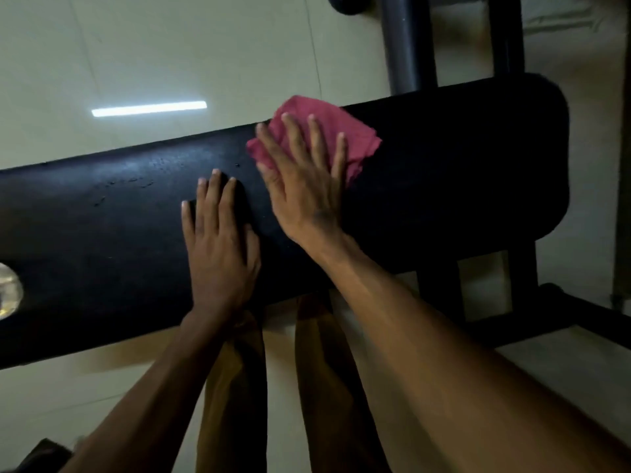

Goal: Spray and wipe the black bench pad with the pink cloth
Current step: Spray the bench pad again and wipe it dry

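The black bench pad (461, 158) runs across the view from lower left to upper right. A crumpled pink cloth (355, 138) lies on its far edge near the middle. My right hand (304, 186) presses flat on the cloth with fingers spread. Just left of it, my left hand (218, 247) rests flat on the bare pad, fingers apart, holding nothing. Small wet droplets (136, 182) glisten on the pad left of both hands. No spray bottle can be made out for certain.
A clear rounded object (8, 290) sits at the pad's left end, cut off by the frame edge. The bench's black frame (546, 312) and a dark upright post (406, 42) stand at right and behind. Pale tiled floor (170, 46) surrounds the bench.
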